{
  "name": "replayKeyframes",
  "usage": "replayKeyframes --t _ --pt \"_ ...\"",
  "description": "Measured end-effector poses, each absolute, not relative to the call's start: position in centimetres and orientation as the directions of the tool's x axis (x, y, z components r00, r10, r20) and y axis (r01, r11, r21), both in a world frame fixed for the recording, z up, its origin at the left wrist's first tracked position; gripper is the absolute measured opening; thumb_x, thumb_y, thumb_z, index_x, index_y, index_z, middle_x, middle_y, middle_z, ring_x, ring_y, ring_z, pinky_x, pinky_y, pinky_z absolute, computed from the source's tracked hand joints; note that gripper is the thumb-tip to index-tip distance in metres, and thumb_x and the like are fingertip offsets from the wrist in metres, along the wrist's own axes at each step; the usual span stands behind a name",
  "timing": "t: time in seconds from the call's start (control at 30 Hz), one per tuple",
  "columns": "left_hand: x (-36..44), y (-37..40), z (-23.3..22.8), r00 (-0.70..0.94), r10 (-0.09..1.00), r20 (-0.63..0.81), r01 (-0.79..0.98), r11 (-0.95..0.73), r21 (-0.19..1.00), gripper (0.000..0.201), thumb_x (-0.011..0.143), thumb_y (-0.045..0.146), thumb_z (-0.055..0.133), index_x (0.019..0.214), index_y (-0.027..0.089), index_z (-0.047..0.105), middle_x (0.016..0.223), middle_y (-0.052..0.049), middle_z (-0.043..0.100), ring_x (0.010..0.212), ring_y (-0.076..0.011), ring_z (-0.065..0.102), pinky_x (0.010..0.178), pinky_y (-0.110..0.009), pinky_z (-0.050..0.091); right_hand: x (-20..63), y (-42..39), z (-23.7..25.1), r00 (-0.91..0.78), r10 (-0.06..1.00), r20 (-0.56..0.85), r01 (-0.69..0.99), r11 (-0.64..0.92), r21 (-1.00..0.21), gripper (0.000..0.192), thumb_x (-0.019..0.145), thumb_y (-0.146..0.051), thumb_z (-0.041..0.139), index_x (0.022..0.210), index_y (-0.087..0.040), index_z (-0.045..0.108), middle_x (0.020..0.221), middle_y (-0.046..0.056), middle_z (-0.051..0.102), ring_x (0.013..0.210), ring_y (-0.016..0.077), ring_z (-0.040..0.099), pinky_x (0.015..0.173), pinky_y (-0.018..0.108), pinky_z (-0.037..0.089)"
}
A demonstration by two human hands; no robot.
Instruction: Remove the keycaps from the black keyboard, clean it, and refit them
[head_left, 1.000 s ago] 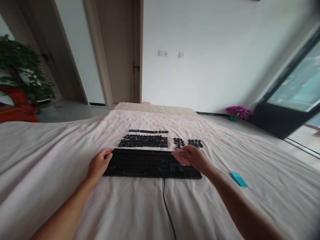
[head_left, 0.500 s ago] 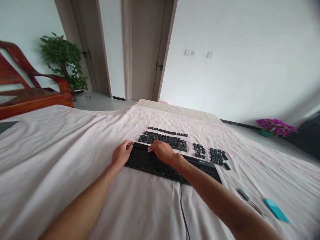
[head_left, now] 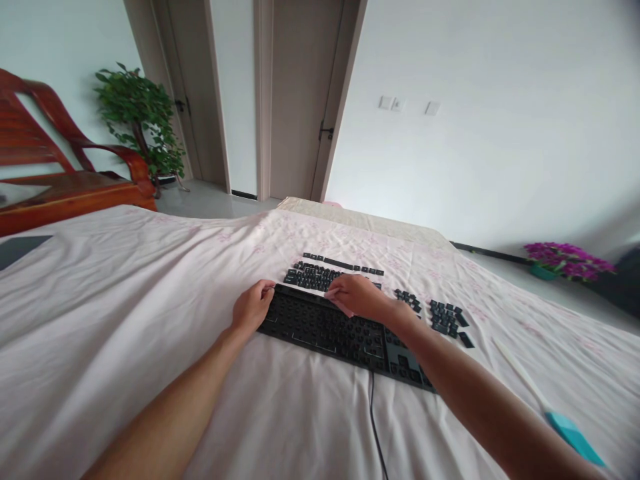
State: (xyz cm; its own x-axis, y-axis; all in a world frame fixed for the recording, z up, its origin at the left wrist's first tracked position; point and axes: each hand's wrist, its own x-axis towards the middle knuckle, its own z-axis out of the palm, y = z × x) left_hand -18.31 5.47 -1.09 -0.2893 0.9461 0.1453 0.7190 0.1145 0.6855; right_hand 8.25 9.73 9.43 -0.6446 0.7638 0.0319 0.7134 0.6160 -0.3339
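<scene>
Pale pink bedding covered the bed (head_left: 125, 287) that carried everything, in a white-walled room with two doors behind it. On that sheet lay one black keyboard (head_left: 330, 328), stripped of its caps, set at a slant near the middle with its cable (head_left: 376, 433) running toward me. My left hand (head_left: 253, 307) gripped its near-left corner, fingers curled over the edge. My right hand (head_left: 357, 297) was closed on a pink cloth (head_left: 341, 307) pressed against the keyboard's far edge. Half a second before, that hand had been further left along the same edge, and a second before it was at the right end; so I judged the cloth was being drawn back and forth over the bare frame, the wiping well under way, with the left hand steadying throughout. Beyond the keyboard the loose keycaps (head_left: 320, 275) sat in four groups as I counted them: a thin row furthest off, a broad block partly hidden by my hand, and two small clusters (head_left: 447, 317) to the right. Individual caps were too small to count. Near my right forearm lay one white-handled tool with a teal head (head_left: 575, 437). Further out stood one red wooden chair (head_left: 75, 187), one green plant (head_left: 140, 127), and one pot of purple flowers (head_left: 567, 259) on the floor.
</scene>
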Motion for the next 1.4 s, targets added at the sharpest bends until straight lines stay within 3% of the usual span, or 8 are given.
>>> replayKeyframes --t 0.2,0.4,0.53,0.67,0.8,1.07,1.3,1.4 --pt "-18.4 5.6 -1.2 -0.281 0.949 0.143 0.709 0.105 0.697 0.026 0.089 0.033 0.046 0.108 0.027 0.063 0.1 -0.001 0.073 0.093 -0.018 0.066 0.075 -0.025 0.044 0.1 10.3 5.7 -0.68 0.698 0.223 0.589 0.702 -0.4 0.015 0.084 -0.018 0.057 0.091 -0.019 0.07 0.092 0.004 0.071 0.087 0.0156 0.064 0.076 0.022 0.044" --pt "-18.5 5.6 -1.1 -0.278 0.951 0.137 0.714 0.109 0.691 0.026 0.088 0.033 0.047 0.109 0.029 0.063 0.104 0.001 0.073 0.095 -0.0176 0.066 0.073 -0.025 0.044 1.4 8.8 5.8 -0.757 0.653 0.029 0.614 0.726 -0.311 0.031 0.078 -0.003 0.048 0.09 -0.019 0.072 0.098 0.005 0.071 0.093 0.0146 0.064 0.084 0.022 0.045" --pt "-18.3 5.5 -1.0 -0.289 0.947 0.142 0.722 0.118 0.682 0.027 0.089 0.033 0.045 0.108 0.03 0.063 0.104 0.002 0.073 0.095 -0.0172 0.065 0.073 -0.024 0.043 5.0 8.4 8.2 -0.713 0.683 -0.16 0.7 0.681 -0.216 0.021 0.074 -0.006 0.055 0.08 -0.017 0.072 0.078 0.005 0.073 0.078 0.0175 0.068 0.073 0.023 0.048" --pt "-18.2 5.5 -0.9 -0.298 0.945 0.133 0.724 0.133 0.677 0.027 0.088 0.031 0.045 0.107 0.03 0.064 0.101 0.003 0.073 0.093 -0.0169 0.066 0.072 -0.025 0.043 4.8 8.6 9.1 -0.669 0.718 -0.192 0.727 0.578 -0.371 0.02 0.081 -0.015 0.053 0.079 -0.019 0.073 0.051 -0.001 0.064 0.047 0.0123 0.061 0.054 0.019 0.045" --pt "-18.3 5.6 -0.9 -0.303 0.944 0.132 0.73 0.141 0.669 0.027 0.087 0.031 0.045 0.108 0.03 0.063 0.101 0.002 0.073 0.091 -0.0172 0.066 0.072 -0.025 0.043 0.9 8.6 7.6 -0.68 0.733 -0.002 0.635 0.588 -0.501 0.023 0.086 -0.029 0.054 0.077 -0.019 0.073 0.048 -0.001 0.063 0.061 0.0135 0.067 0.063 0.018 0.046" --pt "-18.4 5.7 -1.1 -0.298 0.945 0.132 0.736 0.139 0.663 0.027 0.087 0.034 0.046 0.108 0.031 0.064 0.1 0.003 0.073 0.09 -0.017 0.066 0.069 -0.024 0.042 -0.2 7.3 5.8 -0.721 0.693 0.032 0.633 0.676 -0.377 0.032 0.07 -0.002 0.049 0.08 -0.019 0.075 0.083 0.003 0.075 0.087 0.0153 0.069 0.08 0.019 0.048" --pt "-18.2 5.4 -0.7 -0.303 0.942 0.146 0.742 0.137 0.656 0.028 0.087 0.031 0.045 0.108 0.031 0.064 0.103 0.002 0.073 0.092 -0.0173 0.066 0.073 -0.025 0.043 5.6 7.5 9.0 -0.618 0.719 -0.32 0.786 0.552 -0.277 0.017 0.067 -0.007 0.059 0.064 -0.016 0.073 0.048 0.002 0.065 0.056 0.0181 0.067 0.057 0.022 0.047" --pt "-18.2 5.5 -0.9 -0.305 0.942 0.141 0.741 0.141 0.656 0.028 0.087 0.032 0.045 0.108 0.03 0.064 0.103 0.002 0.073 0.094 -0.0177 0.066 0.074 -0.025 0.044 5.3 7.9 9.4 -0.638 0.718 -0.28 0.761 0.531 -0.373 0.02 0.073 -0.012 0.055 0.066 -0.018 0.073 0.044 -0.001 0.063 0.049 0.0148 0.065 0.053 0.02 0.045"
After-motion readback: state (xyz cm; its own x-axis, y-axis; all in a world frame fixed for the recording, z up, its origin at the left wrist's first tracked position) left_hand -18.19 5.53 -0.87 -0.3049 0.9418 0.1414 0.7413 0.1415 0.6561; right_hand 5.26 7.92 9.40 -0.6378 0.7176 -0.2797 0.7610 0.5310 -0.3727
